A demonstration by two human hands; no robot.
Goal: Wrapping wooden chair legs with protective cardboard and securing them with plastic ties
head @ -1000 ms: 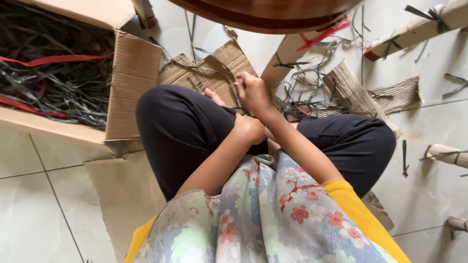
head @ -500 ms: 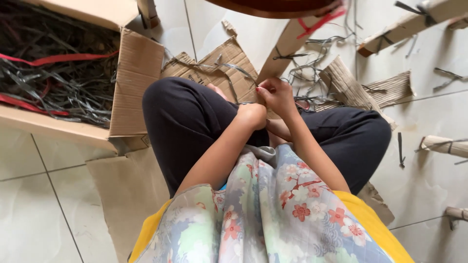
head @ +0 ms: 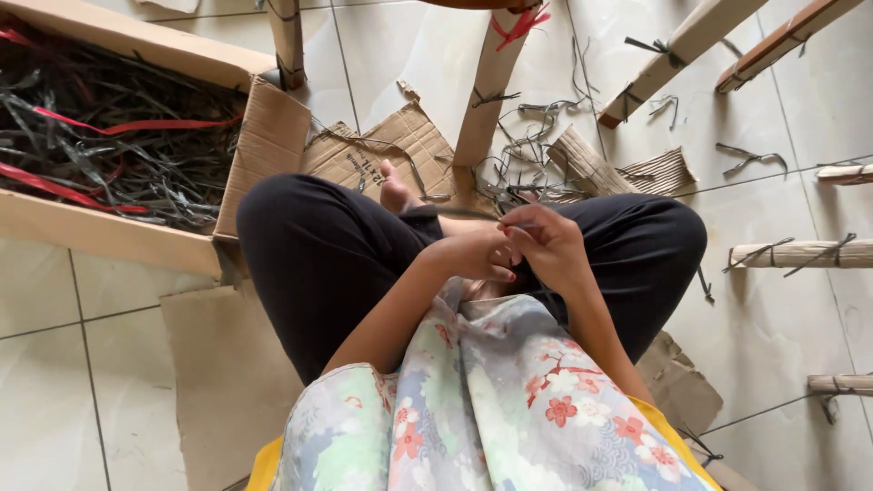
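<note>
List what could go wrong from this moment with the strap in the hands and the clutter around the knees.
1. The left hand and right hand pinch a thin dark strap close together; it might slip out or chafe the fingers.
2. The loose strap tangle by the bare foot could snag it.
3. The cardboard-wrapped leg stands close ahead; a pull may bump it.

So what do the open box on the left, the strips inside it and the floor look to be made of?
The box looks like brown corrugated cardboard: matt, with creased flaps. The strips look like thin plastic strapping, mostly dark grey with a few red, slightly glossy; the material is not certain. The floor appears to be glazed pale tile, shiny, with grout lines.
</note>
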